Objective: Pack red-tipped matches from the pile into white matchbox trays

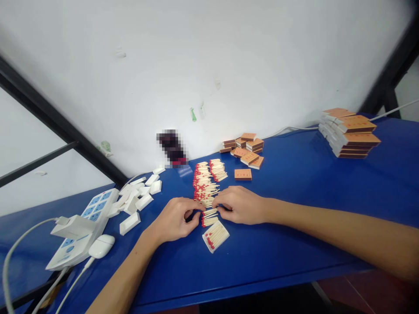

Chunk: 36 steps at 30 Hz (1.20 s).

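Note:
Red-headed matches (204, 187) lie in a long pile on the blue table, heads mostly to the left. At the near end of the pile, my left hand (178, 218) has its fingers curled with index and thumb at the head side of a few matches. Opposite it, my right hand (240, 205) is curled in with its fingertips against the stick ends of the same matches. A small loose bunch of matches (209, 218) lies just below my fingertips. Nearer to me sits a white inner matchbox tray (223, 238) partly filled with matches.
Several white matchbox trays (130, 223) lie at left beside a power strip (98, 211) with a white charger (73, 226) and cables. Orange matchboxes (242, 175) are scattered behind my right hand. A taller matchbox stack (356, 138) stands at far right. A white wall (262, 65) rises behind.

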Each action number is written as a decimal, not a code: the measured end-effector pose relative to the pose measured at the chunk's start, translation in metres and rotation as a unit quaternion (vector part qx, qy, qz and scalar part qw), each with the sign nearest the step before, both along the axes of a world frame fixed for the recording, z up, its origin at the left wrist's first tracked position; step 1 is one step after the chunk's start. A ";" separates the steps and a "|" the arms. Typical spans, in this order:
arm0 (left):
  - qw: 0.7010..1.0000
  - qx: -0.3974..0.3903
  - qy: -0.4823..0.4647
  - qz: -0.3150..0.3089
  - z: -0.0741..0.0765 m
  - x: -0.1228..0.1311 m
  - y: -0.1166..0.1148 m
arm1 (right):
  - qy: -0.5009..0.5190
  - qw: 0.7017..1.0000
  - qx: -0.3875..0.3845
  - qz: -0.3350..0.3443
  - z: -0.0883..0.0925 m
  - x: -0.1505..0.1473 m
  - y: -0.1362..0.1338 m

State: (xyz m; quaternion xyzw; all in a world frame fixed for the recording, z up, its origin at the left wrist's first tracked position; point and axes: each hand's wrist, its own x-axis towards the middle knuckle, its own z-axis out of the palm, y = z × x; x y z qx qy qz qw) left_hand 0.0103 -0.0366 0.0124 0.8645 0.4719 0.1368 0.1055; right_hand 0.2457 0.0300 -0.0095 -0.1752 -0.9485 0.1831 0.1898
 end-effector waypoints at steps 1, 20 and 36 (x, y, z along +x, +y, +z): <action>1.000 -0.002 0.000 -0.001 0.000 0.000 0.000 | -0.001 1.000 0.000 0.000 0.000 0.000 0.000; 1.000 -0.017 -0.002 -0.022 0.008 -0.001 -0.002 | 0.001 1.000 -0.011 0.023 0.001 0.000 0.001; 0.999 -0.028 0.010 -0.029 0.011 0.000 -0.004 | 0.003 1.000 0.000 0.011 0.001 0.001 0.000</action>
